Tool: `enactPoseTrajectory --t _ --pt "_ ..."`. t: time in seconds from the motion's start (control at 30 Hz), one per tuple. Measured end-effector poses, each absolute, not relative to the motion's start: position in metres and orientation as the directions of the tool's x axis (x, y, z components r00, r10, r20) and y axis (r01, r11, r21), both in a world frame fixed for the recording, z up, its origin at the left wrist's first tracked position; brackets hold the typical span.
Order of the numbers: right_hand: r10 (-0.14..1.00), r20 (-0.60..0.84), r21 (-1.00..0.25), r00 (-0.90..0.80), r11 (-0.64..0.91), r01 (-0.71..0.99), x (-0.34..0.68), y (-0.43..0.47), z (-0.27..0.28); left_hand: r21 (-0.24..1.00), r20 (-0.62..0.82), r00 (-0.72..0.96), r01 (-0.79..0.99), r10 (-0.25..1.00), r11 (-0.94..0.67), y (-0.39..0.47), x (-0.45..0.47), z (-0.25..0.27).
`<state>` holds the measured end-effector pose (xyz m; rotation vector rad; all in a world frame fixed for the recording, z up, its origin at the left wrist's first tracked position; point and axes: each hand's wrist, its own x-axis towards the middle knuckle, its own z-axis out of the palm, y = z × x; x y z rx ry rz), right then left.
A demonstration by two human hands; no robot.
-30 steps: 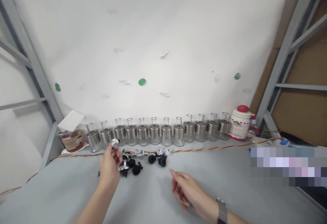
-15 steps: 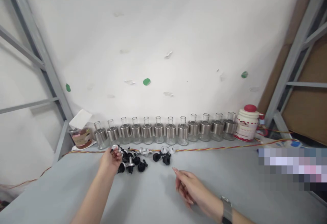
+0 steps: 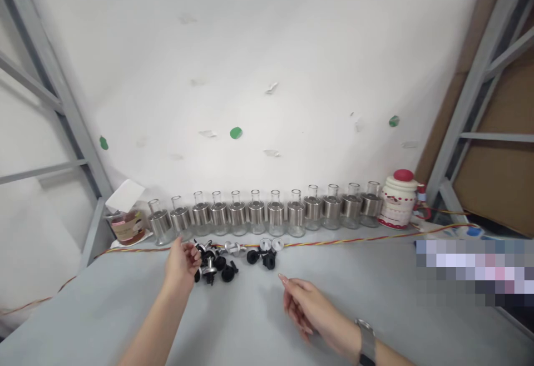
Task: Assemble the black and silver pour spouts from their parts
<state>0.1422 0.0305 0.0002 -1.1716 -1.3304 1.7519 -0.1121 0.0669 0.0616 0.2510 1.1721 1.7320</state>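
My left hand [image 3: 181, 266] is just left of a pile of pour spouts [image 3: 209, 264], black and silver pieces lying jumbled on the grey table. Its fingers are loosely curled and apart, with nothing visible in them. My right hand [image 3: 304, 306], with a watch on the wrist, hovers over the table at centre right. Its fingers are relaxed and apart, holding nothing. More black pieces [image 3: 268, 260] and clear round discs [image 3: 271, 245] lie between the hands. Behind them stands a row of several glass bottles [image 3: 256, 210] with steel sleeves and uncapped necks.
A honey-coloured jar [image 3: 129, 227] stands at the row's left end. To the right is a cream canister [image 3: 397, 202] with a red lid. A twisted red and yellow wire [image 3: 334, 242] runs along the table in front of the bottles. Grey metal posts [image 3: 467, 99] flank the white wall.
The silver disc at my left fingertips no longer shows there, and the fingers have loosened. My right hand has hardly moved. The whole view has shifted slightly.
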Motion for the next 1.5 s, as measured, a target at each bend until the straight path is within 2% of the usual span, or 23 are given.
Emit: enactPoseTrajectory --t 0.2,0.33,0.5,0.6,0.67,0.73,0.77,0.83,0.93,1.0,1.1,1.2,1.3,1.4,1.5 --pt "0.877 -0.285 -0.957 -0.388 -0.284 0.060 0.142 0.028 0.005 0.825 -0.304 -0.482 -0.564 0.822 -0.025 0.066 -0.109 0.060" --pt "0.868 -0.293 -0.955 -0.402 -0.282 0.087 0.141 0.029 0.006 0.883 -0.248 -0.492 -0.470 0.834 -0.015 0.066 -0.107 0.059" --pt "0.896 -0.255 -0.967 -0.363 -0.229 0.112 0.140 0.030 0.000 0.978 -0.070 -0.494 -0.206 0.867 -0.038 0.063 -0.094 0.054" --pt "0.953 -0.101 -0.984 -0.287 -0.054 0.169 0.142 0.028 0.003 0.996 0.093 -0.411 0.045 0.907 -0.081 0.055 -0.073 0.048" --pt "0.963 0.087 -0.945 -0.253 0.161 0.285 0.144 0.027 0.008 0.968 0.191 -0.308 0.219 0.932 -0.126 0.047 -0.056 0.042" --pt "0.932 0.260 -0.825 -0.253 0.351 0.444 0.145 0.028 0.014 0.912 0.256 -0.189 0.372 0.948 -0.172 0.039 -0.040 0.034" --pt "0.918 0.307 -0.753 -0.253 0.396 0.525 0.144 0.029 0.015 0.881 0.274 -0.136 0.432 0.952 -0.192 0.036 -0.033 0.030" --pt "0.904 0.333 -0.613 -0.268 0.424 0.667 0.139 0.035 0.016 0.824 0.282 -0.048 0.524 0.958 -0.217 0.031 -0.022 0.023" --pt "0.886 0.332 -0.439 -0.324 0.450 0.778 0.129 0.048 0.012 0.744 0.279 0.028 0.625 0.960 -0.235 0.028 -0.018 0.016" --pt "0.880 0.330 -0.379 -0.341 0.454 0.806 0.123 0.057 0.009 0.646 0.284 0.060 0.726 0.957 -0.237 0.030 -0.021 0.015" --pt "0.884 0.342 -0.370 -0.318 0.438 0.819 0.121 0.065 0.008 0.512 0.297 0.078 0.828 0.952 -0.227 0.032 -0.028 0.015" --pt "0.878 0.372 -0.430 -0.300 0.450 0.783 0.130 0.067 0.010 0.495 0.310 0.076 0.838 0.948 -0.230 0.033 -0.029 0.015" --pt "0.902 0.383 -0.662 -0.201 0.419 0.621 0.144 0.070 0.009 0.484 0.306 0.087 0.843 0.948 -0.234 0.033 -0.026 0.012" --pt "0.976 0.214 -0.919 -0.039 0.214 0.331 0.157 0.079 0.008 0.478 0.280 0.147 0.836 0.949 -0.270 0.031 -0.021 0.009" --pt "0.999 0.044 -0.977 -0.024 0.048 0.208 0.166 0.090 0.010 0.477 0.262 0.204 0.822 0.943 -0.310 0.030 -0.019 0.007"
